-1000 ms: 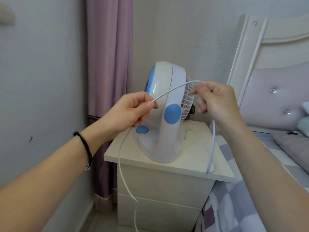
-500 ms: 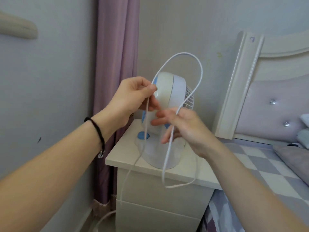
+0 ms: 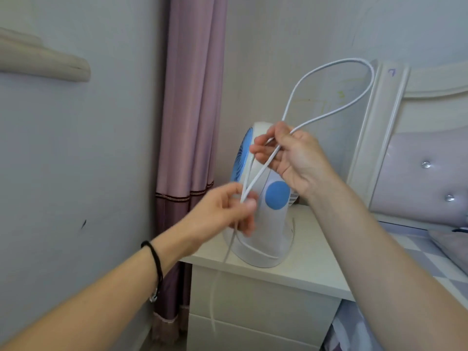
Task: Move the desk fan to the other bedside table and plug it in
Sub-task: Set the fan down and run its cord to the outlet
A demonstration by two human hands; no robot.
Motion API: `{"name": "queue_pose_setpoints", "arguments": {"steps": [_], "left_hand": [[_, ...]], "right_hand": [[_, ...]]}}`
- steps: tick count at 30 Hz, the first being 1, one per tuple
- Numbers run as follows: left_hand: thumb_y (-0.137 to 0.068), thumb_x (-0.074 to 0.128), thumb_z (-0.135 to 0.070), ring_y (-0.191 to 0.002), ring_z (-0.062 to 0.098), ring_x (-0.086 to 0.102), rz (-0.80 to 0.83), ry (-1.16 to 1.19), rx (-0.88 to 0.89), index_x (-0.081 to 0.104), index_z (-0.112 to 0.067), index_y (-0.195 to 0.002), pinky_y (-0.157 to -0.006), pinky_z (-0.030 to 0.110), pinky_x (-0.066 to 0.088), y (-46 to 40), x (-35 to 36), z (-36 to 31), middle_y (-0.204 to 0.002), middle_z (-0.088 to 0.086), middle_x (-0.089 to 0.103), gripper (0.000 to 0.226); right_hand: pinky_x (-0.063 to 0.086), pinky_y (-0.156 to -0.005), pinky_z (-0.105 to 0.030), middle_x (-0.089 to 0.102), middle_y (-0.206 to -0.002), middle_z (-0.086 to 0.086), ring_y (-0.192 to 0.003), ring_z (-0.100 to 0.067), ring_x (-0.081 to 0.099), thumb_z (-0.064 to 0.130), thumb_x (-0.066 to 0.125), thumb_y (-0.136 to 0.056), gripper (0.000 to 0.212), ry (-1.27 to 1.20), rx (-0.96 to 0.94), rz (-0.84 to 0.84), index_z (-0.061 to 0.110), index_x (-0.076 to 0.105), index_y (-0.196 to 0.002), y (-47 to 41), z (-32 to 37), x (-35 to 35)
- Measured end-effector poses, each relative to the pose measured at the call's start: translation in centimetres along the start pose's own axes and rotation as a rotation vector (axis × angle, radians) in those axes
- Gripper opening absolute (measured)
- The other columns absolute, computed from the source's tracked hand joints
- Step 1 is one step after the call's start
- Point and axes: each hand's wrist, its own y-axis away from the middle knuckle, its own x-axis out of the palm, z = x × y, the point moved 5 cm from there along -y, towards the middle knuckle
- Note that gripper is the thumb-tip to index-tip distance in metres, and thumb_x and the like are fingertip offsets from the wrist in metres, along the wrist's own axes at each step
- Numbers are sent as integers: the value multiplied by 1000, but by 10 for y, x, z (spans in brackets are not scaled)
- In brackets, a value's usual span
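A white desk fan [image 3: 268, 231] with a blue grille and blue side disc stands upright on a cream bedside table [image 3: 309, 272]. Its white power cord [image 3: 336, 72] forms a tall loop in the air above the fan. My right hand [image 3: 291, 158] pinches the two strands of the loop in front of the fan's top. Lower down, my left hand [image 3: 225, 211] pinches the same strands near the fan's blue disc. From my left hand the cord hangs down past the table's front edge. The plug is not visible.
A pink curtain [image 3: 192, 122] hangs in the corner left of the table. A grey wall runs close along the left. A cream headboard [image 3: 379, 138] with padded panel and a bed with checked bedding [image 3: 430, 264] lie to the right.
My right hand rose from below the fan's middle to its top, carrying the cord loop up and to the right. My left hand dropped from the fan's top to beside the blue disc.
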Motion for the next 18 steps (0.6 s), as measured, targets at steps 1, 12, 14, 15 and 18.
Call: {"name": "queue_pose_setpoints", "arguments": {"steps": [1,12,14,15,18], "left_hand": [[-88,58,-12,-55,14,59,46,-26,-29,59,-14,-89,-61,25,50,3,3,9,-58,-1,62,3],[-91,43,-1,-78,11,57,109,-366,-275,51,-16,-97,-67,23,52,9,-4,54,-83,5,64,18],[-88,45,1,-61,11,57,71,-379,-273,56,-15,-103,-58,22,51,6,-7,51,-65,2,63,24],[-87,47,2,-56,9,56,54,-396,-266,59,-14,-101,-56,21,50,3,-10,46,-59,0,62,25],[-85,54,0,-53,8,55,-87,-533,-163,66,-20,-82,-55,21,44,-13,-35,18,-51,-6,63,24]], "right_hand": [[54,-46,-18,64,-48,-1,-46,-11,66,17,36,-99,32,-23,-5,-21,7,50,-73,-4,5,-2],[55,-49,-21,64,-46,-3,-47,-13,66,20,32,-101,34,-160,-55,-176,7,47,-73,-22,24,-39],[56,-50,-22,64,-46,-3,-47,-14,66,21,31,-101,34,-143,-79,-201,8,46,-73,-23,31,-46],[56,-51,-23,65,-47,-2,-48,-14,66,22,31,-101,34,-103,-89,-216,9,46,-73,-23,36,-50],[46,-55,-23,67,-51,6,-53,-7,61,28,31,-101,35,260,-152,-281,18,45,-70,-24,56,-65]]}}
